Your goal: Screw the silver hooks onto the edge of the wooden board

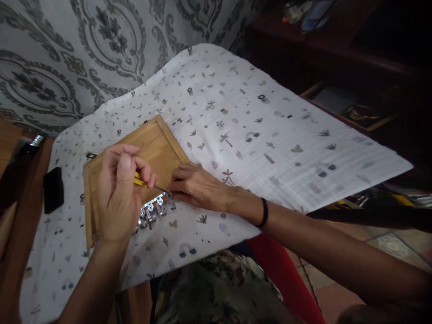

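A wooden board [143, 155] with a raised rim lies on the patterned cloth. Along its near edge runs a row of several shiny metal hooks [161, 206]. My left hand [121, 189] is above the board, its fingers curled round the yellow handle of a screwdriver [139, 179]. The screwdriver's thin shaft points right, its tip by the rightmost hook. My right hand [197, 185] rests at the board's right corner, next to that tip. Its fingers are bent and pressed together; whatever they pinch is hidden.
White cloth [286, 135] with small printed figures covers the table. A black phone-like object [53, 190] lies at the left edge. A patterned curtain [111, 40] hangs behind. To the right is dark furniture with an open drawer [354, 108].
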